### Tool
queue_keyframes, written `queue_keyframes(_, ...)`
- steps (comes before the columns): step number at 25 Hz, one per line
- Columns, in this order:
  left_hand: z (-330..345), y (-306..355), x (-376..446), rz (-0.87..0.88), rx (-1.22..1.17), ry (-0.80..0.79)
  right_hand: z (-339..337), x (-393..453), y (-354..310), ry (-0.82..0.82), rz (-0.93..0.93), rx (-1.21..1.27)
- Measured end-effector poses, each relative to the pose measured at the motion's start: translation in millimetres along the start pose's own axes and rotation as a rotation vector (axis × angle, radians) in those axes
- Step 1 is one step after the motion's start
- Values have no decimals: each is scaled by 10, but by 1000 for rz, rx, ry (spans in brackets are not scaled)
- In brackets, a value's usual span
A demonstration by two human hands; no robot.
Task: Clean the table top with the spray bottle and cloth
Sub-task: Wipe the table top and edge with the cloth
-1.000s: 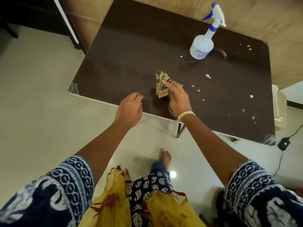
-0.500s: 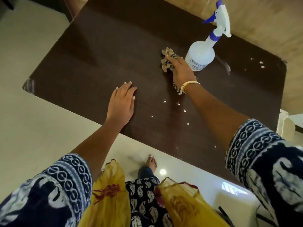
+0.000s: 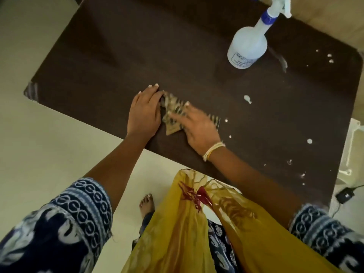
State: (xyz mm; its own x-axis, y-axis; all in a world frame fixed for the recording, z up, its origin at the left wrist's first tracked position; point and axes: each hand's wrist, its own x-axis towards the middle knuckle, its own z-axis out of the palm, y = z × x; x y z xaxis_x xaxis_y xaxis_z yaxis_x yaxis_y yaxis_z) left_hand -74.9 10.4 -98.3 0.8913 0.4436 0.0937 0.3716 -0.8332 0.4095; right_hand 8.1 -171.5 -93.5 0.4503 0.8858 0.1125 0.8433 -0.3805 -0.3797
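The dark brown table top (image 3: 157,46) fills the upper part of the head view. A crumpled, patterned beige cloth (image 3: 172,113) lies near its front edge, and my right hand (image 3: 199,127) presses flat on it, blurred with motion. My left hand (image 3: 144,113) rests palm down on the table just left of the cloth, fingertips touching its edge. A white spray bottle (image 3: 248,48) with a blue and white trigger head stands upright at the back right, apart from both hands. White droplets (image 3: 247,99) dot the right half of the table.
The table's front edge runs diagonally above the pale floor (image 3: 49,144). A white object (image 3: 352,150) stands by the table's right side, with a black plug and cable (image 3: 344,195) on the floor. My yellow scarf (image 3: 187,223) hangs down in front.
My right hand has pulled the cloth from beside the spray bottle back toward the front edge. My left hand stays flat on the table, now next to the cloth.
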Motion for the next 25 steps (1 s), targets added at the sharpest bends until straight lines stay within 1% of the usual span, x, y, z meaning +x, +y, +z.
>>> queue_keyframes(2,-6,-32,-40,23,1,-13,96,-350,-322,-24,-58,51)
queue_keyframes(4,4,-84,-129,40,25,-5,104,-436,-327,19,-119,54)
queue_keyframes(5,11,-103,-170,44,28,1,73,-346,-291,55,-89,92)
queue_keyframes(6,16,-115,-191,46,23,10,28,-206,-196,129,-4,177)
queue_keyframes(7,18,-116,-203,42,15,22,-24,-13,-55,222,134,242)
queue_keyframes(8,13,-109,-206,35,12,33,-130,219,106,280,264,241)
queue_keyframes(9,15,-100,-204,30,11,37,-246,467,303,341,403,152)
queue_keyframes(10,20,-94,-200,26,11,37,-330,724,536,297,454,55)
queue_keyframes(11,20,-92,-194,22,8,40,-412,936,724,236,480,49)
queue_keyframes(13,24,-101,-188,16,1,45,-438,1202,901,140,486,-4)
queue_keyframes(14,25,-101,-187,12,-3,47,-375,1255,892,115,419,-22)
queue_keyframes(16,10,-87,-197,-30,-10,66,-236,1195,687,40,207,-32)
queue_keyframes(18,-16,-58,-206,-109,-28,74,-125,962,404,15,26,-21)
queue_keyframes(19,-27,-52,-208,-123,-38,65,-96,806,268,0,-36,-33)
queue_keyframes(21,-58,-80,-249,-76,-51,33,-51,472,53,-55,-92,-15)
queue_keyframes(23,-81,-172,-326,0,-33,-7,59,82,-238,-73,-166,8)
queue_keyframes(25,-101,-270,-418,28,-16,-49,95,-215,-424,-160,-249,74)
